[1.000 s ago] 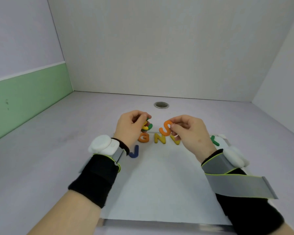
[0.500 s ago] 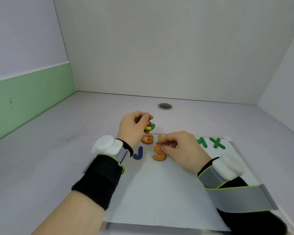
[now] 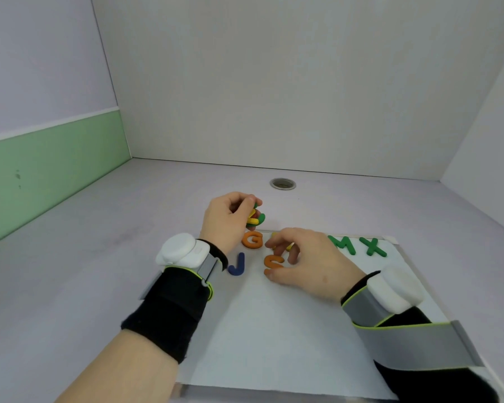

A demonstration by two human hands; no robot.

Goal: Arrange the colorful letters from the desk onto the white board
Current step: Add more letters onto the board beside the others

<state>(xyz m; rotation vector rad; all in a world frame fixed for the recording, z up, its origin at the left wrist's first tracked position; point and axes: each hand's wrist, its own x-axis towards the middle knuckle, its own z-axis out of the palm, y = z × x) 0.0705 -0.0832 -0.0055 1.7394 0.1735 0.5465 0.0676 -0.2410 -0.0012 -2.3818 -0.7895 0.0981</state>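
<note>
A white board (image 3: 274, 330) lies flat on the lilac desk. On its far edge sit an orange G (image 3: 253, 239), a green M (image 3: 344, 244) and a green X (image 3: 373, 246); a blue J (image 3: 237, 264) lies at the left edge. My right hand (image 3: 312, 263) rests on the board with thumb and forefinger around an orange S (image 3: 274, 261) that lies flat in the second row. A yellow letter (image 3: 274, 235) peeks out behind those fingers, mostly hidden. My left hand (image 3: 227, 219) hovers above the G, closed on a small bunch of yellow and green letters (image 3: 255, 218).
A round metal cable hole (image 3: 282, 184) sits in the desk behind the board. Walls close the desk at the back, left and right. The left wall has a green lower panel (image 3: 50, 170). Both wrists wear black bands with white sensors.
My right hand brought the orange S down from the air onto the board beside the J, uncovering the M and X. My left hand stayed in place with its letters.
</note>
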